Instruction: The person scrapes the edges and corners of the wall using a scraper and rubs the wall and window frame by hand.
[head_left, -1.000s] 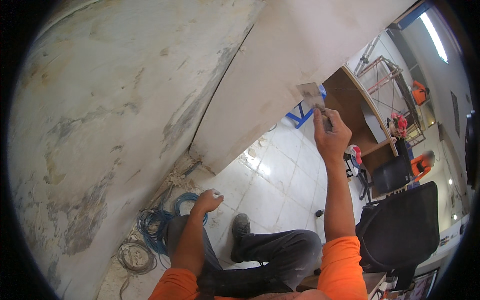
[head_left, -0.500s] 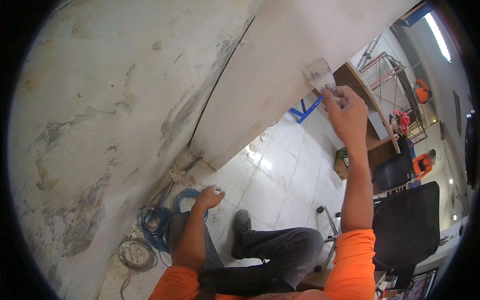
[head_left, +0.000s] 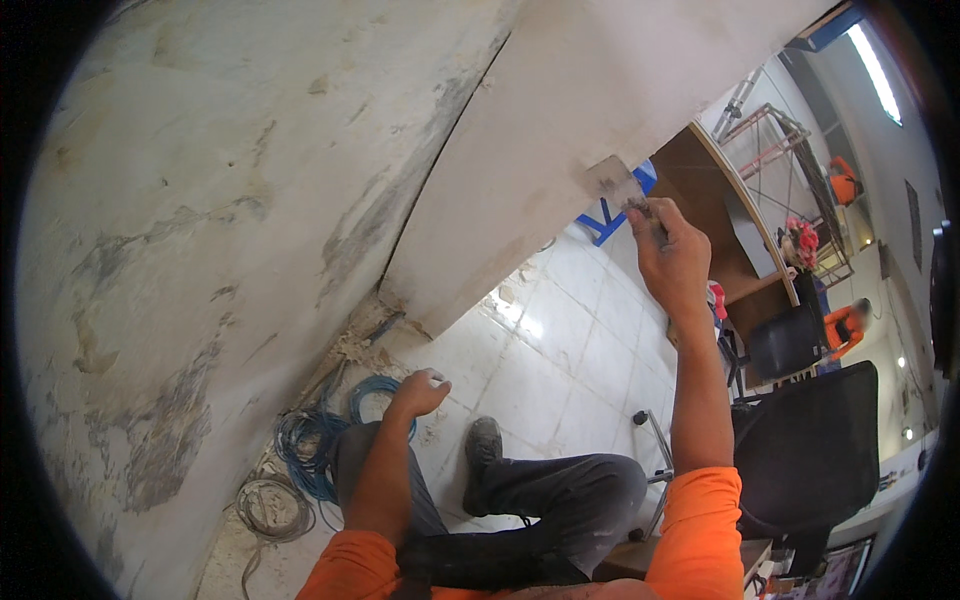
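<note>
My right hand (head_left: 674, 256) grips a putty knife (head_left: 612, 181) by its handle, fingers wrapped round it. The knife's wide, smeared blade lies against the pale plastered wall face (head_left: 520, 170), close to that face's right edge. Down by my bent knee, my left hand (head_left: 421, 394) is held with its fingers curled and whitish at the tips. Whatever it may hold is hidden. A dark gap runs between this wall face and the rougher, grey-stained wall (head_left: 190, 250) on the left.
Coiled blue cable (head_left: 310, 450) and a grey coil (head_left: 272, 510) lie on the dusty floor (head_left: 540, 380) beside my leg. Rubble gathers at the wall's foot. To the right stand a wooden desk (head_left: 690, 170), black chairs (head_left: 810, 450), pink flowers (head_left: 800, 242), scaffolding (head_left: 770, 150) and people in orange.
My right hand has moved down and to the left, taking the putty knife's blade along the wall face. My left hand has stayed in place.
</note>
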